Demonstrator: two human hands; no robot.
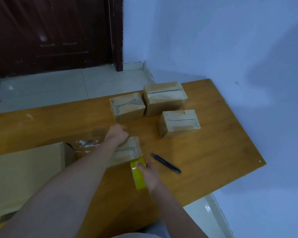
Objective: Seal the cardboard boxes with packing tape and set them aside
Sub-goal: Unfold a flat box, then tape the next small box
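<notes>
The right hand (149, 175), low and just right of centre in the frame, grips a yellow roll of packing tape (138, 176), its thumb curled over the roll's upper edge. The roll touches the near right corner of a small cardboard box (127, 152), and a strip of shiny tape lies over that corner. The left hand (117, 133) rests on the far left of this box, fingers curled over its top edge; the forearm hides much of the box's top. Just right of the roll, a dark utility knife (166, 163) lies on the wooden table (222, 152), slanting toward the lower right, apart from both hands. Above the hands, near the centre of the frame, three more small boxes stand close together: one at left (127, 107), one behind it to the right (164, 98), the two nearly touching, and a third (178, 123) nearer and further right. All three show glossy tape across their tops. At the lower left a large open carton (24, 172) sits on the table's edge. A dark wooden door (50, 31) fills the upper left, a pale blue wall (213, 40) the upper right.
</notes>
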